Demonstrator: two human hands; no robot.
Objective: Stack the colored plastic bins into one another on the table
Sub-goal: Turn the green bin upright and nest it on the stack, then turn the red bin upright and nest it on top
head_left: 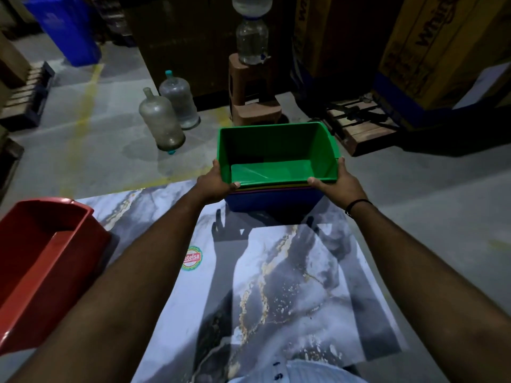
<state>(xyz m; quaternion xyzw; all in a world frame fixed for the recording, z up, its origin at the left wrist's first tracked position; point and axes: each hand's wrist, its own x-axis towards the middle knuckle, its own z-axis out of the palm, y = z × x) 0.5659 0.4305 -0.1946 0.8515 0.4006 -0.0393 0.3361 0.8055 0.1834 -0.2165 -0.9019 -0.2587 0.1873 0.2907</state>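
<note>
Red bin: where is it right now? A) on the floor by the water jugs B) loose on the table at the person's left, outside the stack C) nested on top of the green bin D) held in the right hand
B: the red bin sits alone on the marble-patterned table, while the left hand and right hand grip the green bin topping the stack.

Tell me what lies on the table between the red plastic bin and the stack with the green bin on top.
Head view: only bare marble-patterned table between red plastic bin and green-topped stack; the left forearm crosses above.
</note>
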